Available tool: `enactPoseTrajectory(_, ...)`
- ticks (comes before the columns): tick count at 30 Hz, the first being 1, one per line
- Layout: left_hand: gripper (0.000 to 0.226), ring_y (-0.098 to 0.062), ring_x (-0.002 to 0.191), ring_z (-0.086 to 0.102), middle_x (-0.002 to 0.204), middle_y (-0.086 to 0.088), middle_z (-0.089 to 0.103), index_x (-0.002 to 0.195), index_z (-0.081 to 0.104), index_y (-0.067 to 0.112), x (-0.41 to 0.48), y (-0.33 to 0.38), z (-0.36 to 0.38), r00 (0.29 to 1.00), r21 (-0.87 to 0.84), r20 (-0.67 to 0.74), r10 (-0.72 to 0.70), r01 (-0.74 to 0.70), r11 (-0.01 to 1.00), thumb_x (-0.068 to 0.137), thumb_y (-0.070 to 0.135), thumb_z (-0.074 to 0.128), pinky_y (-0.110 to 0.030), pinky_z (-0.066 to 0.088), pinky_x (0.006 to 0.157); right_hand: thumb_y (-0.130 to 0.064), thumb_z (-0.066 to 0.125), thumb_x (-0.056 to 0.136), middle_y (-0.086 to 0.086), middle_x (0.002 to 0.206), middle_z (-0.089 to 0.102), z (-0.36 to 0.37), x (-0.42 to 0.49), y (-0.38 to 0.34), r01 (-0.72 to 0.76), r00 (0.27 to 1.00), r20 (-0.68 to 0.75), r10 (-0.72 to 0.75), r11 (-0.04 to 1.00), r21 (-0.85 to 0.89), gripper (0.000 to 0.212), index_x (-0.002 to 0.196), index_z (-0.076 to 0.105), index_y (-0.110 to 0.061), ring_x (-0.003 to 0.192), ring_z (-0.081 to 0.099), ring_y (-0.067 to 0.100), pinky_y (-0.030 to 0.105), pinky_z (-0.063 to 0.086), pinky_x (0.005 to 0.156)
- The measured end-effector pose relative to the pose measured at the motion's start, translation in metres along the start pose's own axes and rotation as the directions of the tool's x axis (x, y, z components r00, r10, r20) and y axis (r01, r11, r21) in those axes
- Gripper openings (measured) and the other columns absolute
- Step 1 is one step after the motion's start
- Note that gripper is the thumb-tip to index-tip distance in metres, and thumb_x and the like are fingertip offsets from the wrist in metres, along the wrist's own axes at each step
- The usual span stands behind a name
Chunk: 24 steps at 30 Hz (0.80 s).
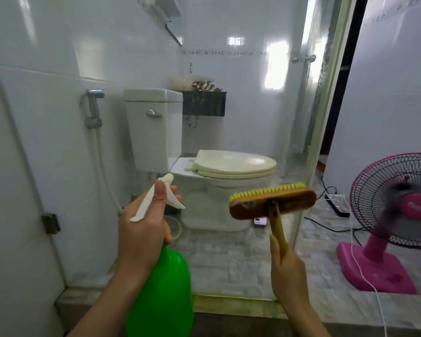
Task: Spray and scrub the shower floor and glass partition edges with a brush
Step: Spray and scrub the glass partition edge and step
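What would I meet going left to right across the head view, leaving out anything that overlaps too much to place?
Metal hinge → bidet sprayer → left hand gripping the green spray bottle → wooden scrub brush held by the right hand → power strip → pink fan.

We are in a home bathroom: glossy white wall tiles (46, 57) rise around us, and a toilet (229, 176) with its lid down stands behind a glass partition (309, 152). A bidet sprayer (93, 105) hangs beside the cistern (153, 127). Mottled grey floor tiles (229, 259) run out to 1 pink table fan (396, 203) and a power strip (337, 204).
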State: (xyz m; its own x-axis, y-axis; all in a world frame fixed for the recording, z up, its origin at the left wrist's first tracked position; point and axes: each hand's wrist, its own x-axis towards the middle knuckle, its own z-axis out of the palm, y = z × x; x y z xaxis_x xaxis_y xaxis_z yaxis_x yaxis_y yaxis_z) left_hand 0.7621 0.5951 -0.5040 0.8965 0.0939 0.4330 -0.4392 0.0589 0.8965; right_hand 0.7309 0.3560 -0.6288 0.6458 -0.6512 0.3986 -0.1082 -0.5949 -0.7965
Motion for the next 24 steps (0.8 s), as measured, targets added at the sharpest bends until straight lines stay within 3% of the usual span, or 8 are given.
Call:
enactPoseTrajectory(2,0.052,-0.011,0.032,0.043,0.081,0.008,0.079,0.098,0.077,0.015,-0.003,-0.003,0.001,1.0,-0.003,0.018,-0.005,0.005,1.0,0.089,0.055,0.045,-0.017,0.037,0.037,-0.068,0.026,0.08,0.003,0.056,0.051,-0.001,-0.007,0.006,-0.004,1.0,0.018,0.004,0.999,-0.043,0.061,0.076,0.054,-0.014,0.045,0.047,0.013,0.038,0.048,0.047)
enactPoseTrajectory(6,0.051,-0.011,0.033,0.043,0.075,0.012,0.077,0.098,0.077,0.016,-0.006,-0.008,0.006,0.999,-0.005,0.037,-0.014,0.014,1.0,0.089,0.055,0.046,-0.017,0.037,0.036,-0.061,0.03,0.091,0.0,0.055,0.047,-0.023,0.059,-0.068,0.185,0.98,-0.087,-0.181,0.982,0.038,0.055,0.075,0.05,-0.013,0.046,0.045,0.013,0.029,0.034,0.043)
enactPoseTrajectory(9,0.051,-0.011,0.033,0.043,0.075,-0.008,0.076,0.094,0.078,0.016,-0.008,-0.013,0.01,0.999,-0.004,0.049,-0.011,0.011,1.0,0.09,0.055,0.045,-0.018,0.037,0.036,-0.06,0.031,0.093,-0.001,0.054,0.043,-0.032,0.084,-0.08,0.238,0.962,-0.166,-0.214,0.962,0.134,0.054,0.067,0.047,-0.016,0.045,0.041,0.011,0.027,0.032,0.042)
enactPoseTrajectory(12,0.048,-0.012,0.033,0.043,0.081,-0.02,0.074,0.091,0.077,0.02,-0.01,-0.018,0.011,0.998,0.011,0.066,-0.005,0.005,1.0,0.089,0.056,0.045,-0.019,0.037,0.036,-0.062,0.031,0.09,0.001,0.052,0.046,-0.016,0.041,-0.013,0.122,0.989,-0.102,-0.111,0.986,0.116,0.052,0.07,0.05,-0.018,0.042,0.042,0.011,0.029,0.036,0.041)
enactPoseTrajectory(16,0.049,-0.011,0.033,0.044,0.08,0.002,0.078,0.093,0.077,0.021,-0.011,-0.023,0.01,0.997,0.045,0.069,-0.039,0.036,0.998,0.089,0.057,0.044,-0.018,0.037,0.036,-0.06,0.031,0.081,0.006,0.056,0.053,-0.003,-0.018,0.033,-0.075,0.994,0.079,0.077,0.997,-0.027,0.051,0.074,0.055,-0.015,0.045,0.049,0.014,0.032,0.044,0.046)
enactPoseTrajectory(18,0.05,-0.01,0.033,0.045,0.082,0.009,0.078,0.095,0.077,0.02,-0.011,-0.024,0.009,0.996,0.057,0.066,-0.054,0.05,0.997,0.089,0.057,0.044,-0.018,0.038,0.037,-0.06,0.032,0.084,0.004,0.053,0.049,-0.005,-0.003,0.009,0.02,0.998,0.057,-0.022,0.999,0.046,0.052,0.072,0.054,-0.014,0.042,0.044,0.012,0.031,0.04,0.043)
enactPoseTrajectory(22,0.053,-0.008,0.032,0.044,0.082,0.004,0.078,0.098,0.077,0.016,-0.005,-0.026,0.008,0.998,0.049,0.03,-0.057,0.055,0.997,0.089,0.057,0.044,-0.017,0.037,0.037,-0.053,0.035,0.094,0.0,0.053,0.043,-0.02,0.062,-0.071,0.223,0.974,-0.084,-0.212,0.963,0.15,0.046,0.068,0.047,-0.017,0.044,0.041,0.012,0.026,0.033,0.04)
enactPoseTrajectory(24,0.056,-0.009,0.032,0.043,0.081,-0.003,0.078,0.101,0.077,0.014,-0.006,-0.025,0.004,0.999,0.053,0.01,-0.042,0.042,0.998,0.088,0.057,0.044,-0.017,0.037,0.037,-0.053,0.035,0.094,0.001,0.054,0.045,-0.017,0.066,-0.071,0.26,0.963,-0.109,-0.245,0.954,0.152,0.045,0.069,0.047,-0.018,0.044,0.043,0.013,0.026,0.034,0.041)
